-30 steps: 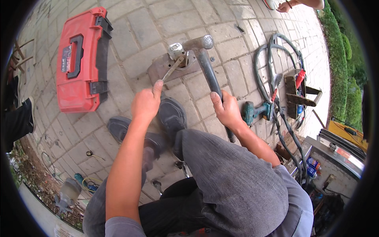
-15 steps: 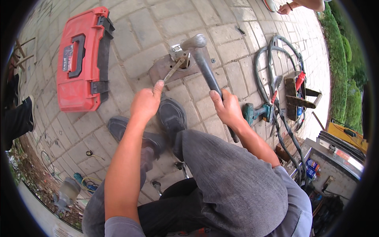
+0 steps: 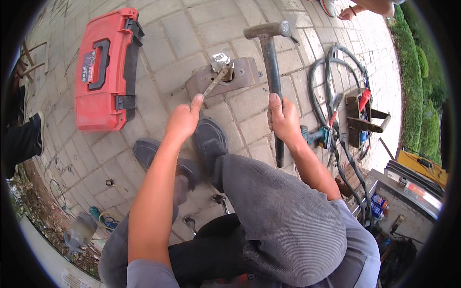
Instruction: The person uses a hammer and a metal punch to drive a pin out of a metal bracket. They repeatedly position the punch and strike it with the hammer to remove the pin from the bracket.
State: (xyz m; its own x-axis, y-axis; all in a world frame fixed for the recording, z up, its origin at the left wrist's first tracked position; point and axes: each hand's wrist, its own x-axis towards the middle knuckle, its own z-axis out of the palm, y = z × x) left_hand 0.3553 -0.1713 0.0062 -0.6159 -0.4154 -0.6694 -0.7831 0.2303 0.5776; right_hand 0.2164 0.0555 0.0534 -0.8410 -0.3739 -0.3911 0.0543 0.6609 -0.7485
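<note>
My left hand (image 3: 183, 117) is closed on a narrow metal bar (image 3: 214, 83). The bar's far end rests at the opening of a rusty metal block (image 3: 245, 73) on the pavers, beside a small silver metal piece (image 3: 220, 60). My right hand (image 3: 284, 120) grips the long dark handle of a hammer (image 3: 270, 53), held right of the block, its steel head clear of the bar and the silver piece.
A red toolbox (image 3: 105, 105) lies left. Right are looped hoses (image 3: 315, 72), a cordless drill (image 3: 319, 137), an open tool tray (image 3: 357, 125) and a metal case (image 3: 398, 197). Another person's hand (image 3: 346, 13) is top right, a dark-clothed leg (image 3: 21, 144) far left.
My right hand has raised the hammer up and to the right, so its head has left the silver piece. My left hand and bar have shifted slightly up and right in view.
</note>
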